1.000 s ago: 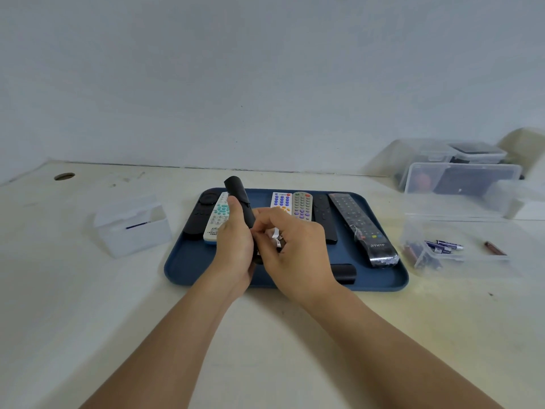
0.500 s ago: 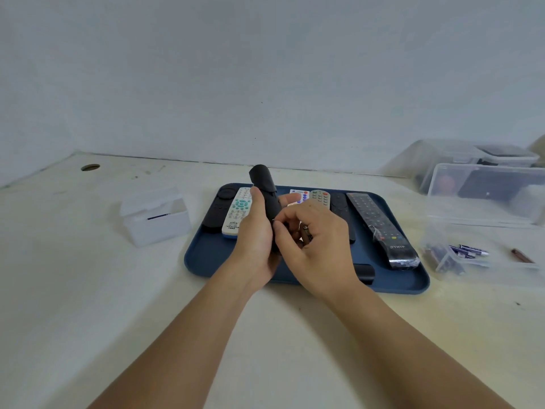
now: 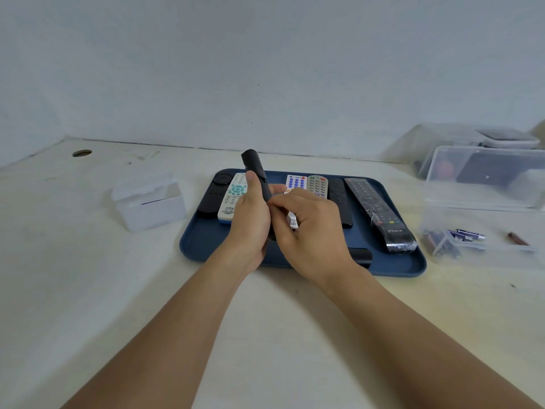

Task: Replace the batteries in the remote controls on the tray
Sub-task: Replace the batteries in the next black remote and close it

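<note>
Both hands meet over the near edge of the blue tray (image 3: 200,252): the left hand (image 3: 250,219) grips a slim black remote (image 3: 257,175), and the right hand (image 3: 309,228) pinches its hidden lower end. Matte and featureless, it rises tilted toward eleven o'clock.

Bare table (image 3: 73,290) lies open left of and in front of the tray (image 3: 413,270). A small white box (image 3: 150,202) stands well left of the tray. Clear containers (image 3: 483,208) crowd the right side. Remotes (image 3: 377,211) fill the tray's far half, under both raised hands.
</note>
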`<state>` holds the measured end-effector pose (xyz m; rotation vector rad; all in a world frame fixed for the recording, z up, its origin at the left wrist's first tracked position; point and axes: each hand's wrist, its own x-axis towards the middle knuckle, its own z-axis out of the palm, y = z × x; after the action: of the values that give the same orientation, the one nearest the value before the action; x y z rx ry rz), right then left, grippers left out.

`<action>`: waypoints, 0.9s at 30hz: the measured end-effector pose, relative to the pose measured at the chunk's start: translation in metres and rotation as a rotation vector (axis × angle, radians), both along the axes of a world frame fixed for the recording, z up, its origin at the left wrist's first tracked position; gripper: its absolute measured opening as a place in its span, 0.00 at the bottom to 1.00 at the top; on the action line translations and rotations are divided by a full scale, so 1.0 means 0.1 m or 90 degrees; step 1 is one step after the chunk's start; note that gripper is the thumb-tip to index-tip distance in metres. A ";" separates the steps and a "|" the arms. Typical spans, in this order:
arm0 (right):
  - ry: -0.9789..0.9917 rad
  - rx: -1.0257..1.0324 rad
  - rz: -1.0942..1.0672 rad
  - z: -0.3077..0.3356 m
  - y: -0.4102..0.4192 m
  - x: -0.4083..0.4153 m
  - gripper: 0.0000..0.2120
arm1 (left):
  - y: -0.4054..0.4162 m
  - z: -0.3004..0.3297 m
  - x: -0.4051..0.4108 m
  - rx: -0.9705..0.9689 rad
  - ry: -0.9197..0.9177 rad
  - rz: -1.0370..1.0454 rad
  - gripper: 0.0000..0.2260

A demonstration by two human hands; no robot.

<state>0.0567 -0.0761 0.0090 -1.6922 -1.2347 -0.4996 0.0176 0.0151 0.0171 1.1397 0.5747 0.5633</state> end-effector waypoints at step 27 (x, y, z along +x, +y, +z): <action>0.988 0.384 0.145 0.28 -0.16 0.36 0.05 | -0.01 0.06 -0.03 -0.170 -0.009 -0.096 0.26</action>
<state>0.0927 -0.0918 0.0374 -0.8879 -0.0546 0.5287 0.0148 0.0144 0.0232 0.9163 0.5292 0.3533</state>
